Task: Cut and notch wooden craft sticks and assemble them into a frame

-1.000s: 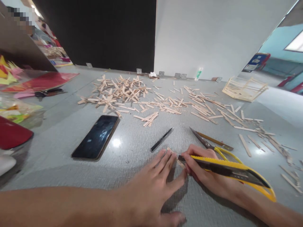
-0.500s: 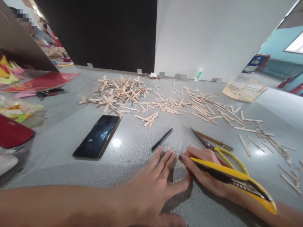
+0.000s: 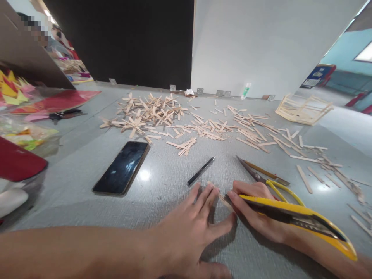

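My left hand [image 3: 190, 223] lies with fingers spread and stretched out on the grey table. Its fingertips press on a small flat wooden craft stick [image 3: 226, 202], partly hidden under them. My right hand [image 3: 255, 205] is wrapped round a yellow and black utility knife [image 3: 293, 212]. The knife's tip is at the stick, just right of my left fingers; I cannot make out how far the blade reaches. A black pen [image 3: 201, 171] lies just beyond my left hand. Yellow-handled scissors [image 3: 271, 182] and a brown slim tool [image 3: 266, 172] lie beyond my right hand.
A black phone [image 3: 122, 167] lies left of centre. Star-shaped stick pieces [image 3: 151, 112] are heaped at the back, with loose sticks [image 3: 247, 133] to the right. A wooden stick frame [image 3: 303, 109] stands far right. A black and white upright panel [image 3: 261, 46] closes the back.
The knife tip has shifted slightly right, away from my left fingertips, showing more of the stick. My left hand stays pressed down. The whole view has shifted a little.
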### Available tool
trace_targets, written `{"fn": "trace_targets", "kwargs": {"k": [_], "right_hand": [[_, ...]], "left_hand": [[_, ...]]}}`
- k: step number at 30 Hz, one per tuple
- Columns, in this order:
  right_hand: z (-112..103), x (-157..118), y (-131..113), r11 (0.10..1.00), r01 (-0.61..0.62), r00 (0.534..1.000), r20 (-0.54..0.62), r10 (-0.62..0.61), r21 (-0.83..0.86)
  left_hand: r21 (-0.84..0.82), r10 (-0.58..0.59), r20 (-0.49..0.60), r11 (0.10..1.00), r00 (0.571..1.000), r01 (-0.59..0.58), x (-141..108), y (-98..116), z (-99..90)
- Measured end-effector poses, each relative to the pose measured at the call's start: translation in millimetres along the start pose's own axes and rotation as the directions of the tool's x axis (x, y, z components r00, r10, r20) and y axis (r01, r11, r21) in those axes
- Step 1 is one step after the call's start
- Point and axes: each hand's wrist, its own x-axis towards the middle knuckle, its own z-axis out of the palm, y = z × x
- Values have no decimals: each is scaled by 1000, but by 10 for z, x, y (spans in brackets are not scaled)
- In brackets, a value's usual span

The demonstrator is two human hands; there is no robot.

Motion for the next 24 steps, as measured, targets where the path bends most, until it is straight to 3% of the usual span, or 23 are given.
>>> {"fn": "trace_targets", "kwargs": {"k": [8, 13, 24], "right_hand": [[-42, -26, -68, 961, -227, 973, 66, 219, 161], [-45, 8, -62, 946, -282, 955, 136, 262, 158], [-42, 21, -63, 946, -288, 954, 133, 270, 150]], "left_hand": [[42, 51, -34, 998, 998, -49, -20, -35, 63], [58, 50, -54, 997, 997, -47, -26, -34, 96], [77, 59, -54, 996, 997, -55, -37, -32, 81]]}}
